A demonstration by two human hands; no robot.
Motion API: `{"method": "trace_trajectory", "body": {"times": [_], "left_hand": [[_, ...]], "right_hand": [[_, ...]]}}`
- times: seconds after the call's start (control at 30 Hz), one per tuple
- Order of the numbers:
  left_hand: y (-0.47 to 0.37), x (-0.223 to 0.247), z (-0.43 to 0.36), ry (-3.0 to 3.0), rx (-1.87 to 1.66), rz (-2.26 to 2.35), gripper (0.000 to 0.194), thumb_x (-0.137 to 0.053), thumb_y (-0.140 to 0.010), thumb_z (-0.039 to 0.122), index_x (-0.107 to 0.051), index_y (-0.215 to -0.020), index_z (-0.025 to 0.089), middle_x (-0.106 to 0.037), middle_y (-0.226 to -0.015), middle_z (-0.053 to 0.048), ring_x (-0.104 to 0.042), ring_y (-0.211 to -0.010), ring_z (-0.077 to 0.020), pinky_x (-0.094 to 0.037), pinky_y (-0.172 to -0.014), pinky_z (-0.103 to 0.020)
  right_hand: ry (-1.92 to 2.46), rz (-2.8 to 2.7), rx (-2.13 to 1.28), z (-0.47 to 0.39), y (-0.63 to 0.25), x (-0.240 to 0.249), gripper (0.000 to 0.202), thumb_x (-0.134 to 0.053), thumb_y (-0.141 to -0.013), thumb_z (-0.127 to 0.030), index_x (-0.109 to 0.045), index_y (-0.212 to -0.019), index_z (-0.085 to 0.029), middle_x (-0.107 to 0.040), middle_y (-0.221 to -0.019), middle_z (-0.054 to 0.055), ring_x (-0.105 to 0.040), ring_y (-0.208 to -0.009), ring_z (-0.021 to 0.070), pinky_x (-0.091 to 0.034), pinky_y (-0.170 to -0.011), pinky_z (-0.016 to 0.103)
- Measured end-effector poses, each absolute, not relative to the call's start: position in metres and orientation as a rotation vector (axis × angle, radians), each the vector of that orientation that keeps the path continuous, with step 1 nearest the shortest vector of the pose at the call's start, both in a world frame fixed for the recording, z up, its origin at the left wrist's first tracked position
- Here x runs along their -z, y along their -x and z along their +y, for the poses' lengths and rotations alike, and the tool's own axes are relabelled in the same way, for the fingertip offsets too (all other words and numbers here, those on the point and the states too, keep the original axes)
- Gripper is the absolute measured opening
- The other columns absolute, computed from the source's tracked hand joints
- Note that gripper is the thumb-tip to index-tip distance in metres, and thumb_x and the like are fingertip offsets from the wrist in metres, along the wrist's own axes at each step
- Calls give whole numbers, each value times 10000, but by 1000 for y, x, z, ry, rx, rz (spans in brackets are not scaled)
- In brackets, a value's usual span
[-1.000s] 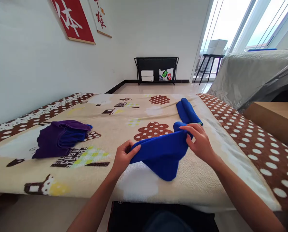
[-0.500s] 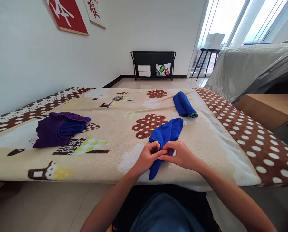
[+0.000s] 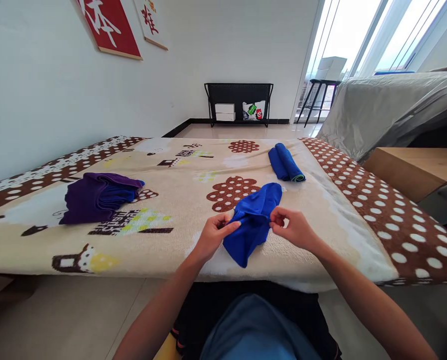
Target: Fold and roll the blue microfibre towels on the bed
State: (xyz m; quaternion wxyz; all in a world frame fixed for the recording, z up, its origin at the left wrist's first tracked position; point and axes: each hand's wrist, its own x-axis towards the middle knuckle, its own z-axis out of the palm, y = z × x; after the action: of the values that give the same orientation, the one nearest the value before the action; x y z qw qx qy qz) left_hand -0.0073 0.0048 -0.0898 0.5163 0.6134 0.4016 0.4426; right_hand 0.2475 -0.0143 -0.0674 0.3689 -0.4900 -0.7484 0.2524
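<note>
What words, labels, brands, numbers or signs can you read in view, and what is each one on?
"体": red wall scroll, white character, cut off at the top.
"难": white wall scroll, red character.
Blanket: dark block lettering, too blurred to read.
Blue cloth: small white tag at its far end, too small to read.
No brand or number is readable.

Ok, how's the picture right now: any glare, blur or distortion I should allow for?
Head view: the window is blown out white, with glare on the floor by it; head view: left hand, right hand and blue cloth look sharp enough, no strong blur; head view: the window frame leans, perhaps partly wide-lens stretch.
</note>
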Motion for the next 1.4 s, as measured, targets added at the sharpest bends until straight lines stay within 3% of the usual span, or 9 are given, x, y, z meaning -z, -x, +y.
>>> {"method": "trace_trajectory", "body": {"times": [0.27,0.4,0.6,0.7,0.8,1.0,1.17,1.3,1.4], "left_hand": [[88,89,20,-1449,-1315,1137,387,-693,-841,393,-458,-613,186,-522,-572,23,-505,-569,-118,-381,-579,-255],[108,90,11,-1451,-1364,1143,359,-697,-829,343,-473,-600,182,-577,-591,4,-570,-605,-137,-429,-616,-269],[99,91,19,-1745,-1150,1204,163,-638,-838,330,-632,-899,178,-717,-1036,-79,-669,-986,-220,-507,-838,-325],[79,101,41,-2025,-1040,1222,440,-510,-806,200,-626,-1230,195,-633,-1324,-105,-564,-1264,-260,-437,-1061,-423],[57,118,64,-2206,-788,1211,601,-495,-698,121,-621,-1280,203,-579,-1424,-105,-455,-1383,-290,-294,-1181,-505],[50,130,66,-2220,-683,1132,333,-502,-773,182,-671,-1059,167,-699,-1113,-101,-609,-1074,-253,-441,-1015,-407],[85,115,34,-1966,-795,1045,204,-607,-797,287,-653,-957,169,-651,-879,-27,-584,-825,-184,-467,-767,-278],[110,105,14,-1663,-1072,1003,221,-698,-762,306,-661,-938,177,-650,-896,-31,-581,-857,-187,-469,-768,-281],[122,98,7,-1444,-1226,985,181,-679,-720,261,-655,-873,167,-612,-818,-24,-543,-794,-165,-451,-709,-263]], "right_hand": [[1573,-1534,-321,-13,-326,97,220,-596,-777,-390,-605,-784,-170,-569,-618,-6,-512,-587,109,-374,-589,245],[1648,-1774,-485,-19,-341,104,199,-571,-779,-374,-603,-767,-178,-604,-647,-1,-534,-598,117,-394,-595,247],[1496,-1891,-273,-12,-314,103,314,-487,-790,-162,-654,-1054,-185,-651,-1142,75,-628,-976,171,-483,-854,315],[1273,-1962,-184,-1,-281,99,301,-429,-924,-181,-672,-1099,-213,-644,-1217,71,-591,-1144,189,-438,-1016,371],[1206,-2185,-202,15,-249,96,334,-409,-998,-235,-696,-1166,-267,-630,-1303,43,-552,-1232,203,-382,-1087,418],[1381,-2285,-290,39,-232,106,416,-550,-937,-257,-624,-1333,-153,-651,-1206,120,-569,-1141,241,-424,-1034,421],[1426,-2149,-338,33,-258,105,278,-544,-924,-260,-728,-1113,-174,-681,-998,71,-601,-855,150,-463,-849,301],[1451,-1715,-508,21,-283,88,340,-584,-891,-465,-714,-912,-152,-632,-721,22,-527,-632,117,-404,-630,255],[1277,-1263,-745,13,-303,68,351,-695,-789,-490,-665,-903,-159,-601,-706,-1,-505,-594,94,-383,-554,225]]}}
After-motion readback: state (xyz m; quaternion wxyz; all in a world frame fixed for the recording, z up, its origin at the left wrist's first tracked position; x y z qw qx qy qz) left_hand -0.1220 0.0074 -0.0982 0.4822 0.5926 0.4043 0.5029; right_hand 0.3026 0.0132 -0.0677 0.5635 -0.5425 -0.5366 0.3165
